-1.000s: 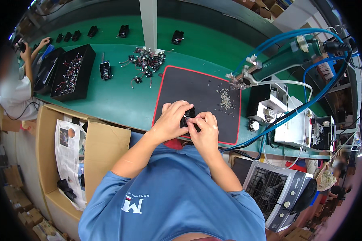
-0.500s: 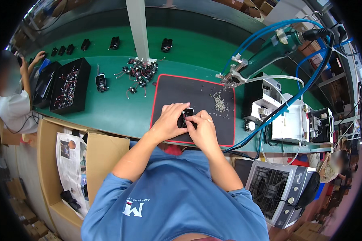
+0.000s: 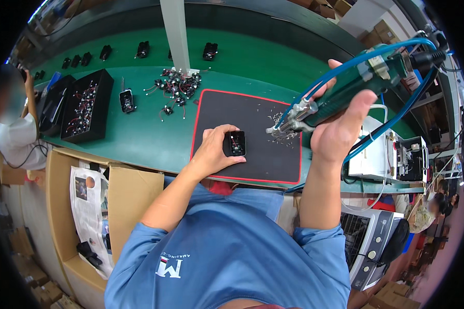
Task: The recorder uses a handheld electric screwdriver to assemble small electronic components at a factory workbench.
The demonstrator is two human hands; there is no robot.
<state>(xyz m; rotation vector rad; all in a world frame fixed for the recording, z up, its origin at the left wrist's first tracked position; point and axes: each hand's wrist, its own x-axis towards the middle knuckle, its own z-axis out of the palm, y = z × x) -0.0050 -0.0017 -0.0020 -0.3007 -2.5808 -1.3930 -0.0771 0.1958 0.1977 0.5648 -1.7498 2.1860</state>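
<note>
My left hand (image 3: 210, 154) holds a small black open-topped plastic housing (image 3: 237, 148) at the near side of a black mat (image 3: 216, 113) with a red border. Thumb and fingers press on the housing's sides; small parts and a bit of red wire show inside it. At the right, my right hand (image 3: 335, 129) wraps round the green body of a hanging power screwdriver (image 3: 345, 95), thumb on the near side, fingertips showing past the far side. The tool's metal nose slants down over a pile of small screws (image 3: 288, 140) on the mat, partly hiding it.
Blue air hoses (image 3: 340, 62) loop from the tool. Beyond the mat lie a heap of wired parts (image 3: 178, 85) and a metal post (image 3: 175, 36). Left are a black bin (image 3: 90, 105) and a cardboard box (image 3: 136, 201). Several housings line the green far strip; a person works at far left.
My right hand has left the housing and moved up and right to the screwdriver, which has swung lower and nearer the screws. My left hand keeps the housing, now open to view.
</note>
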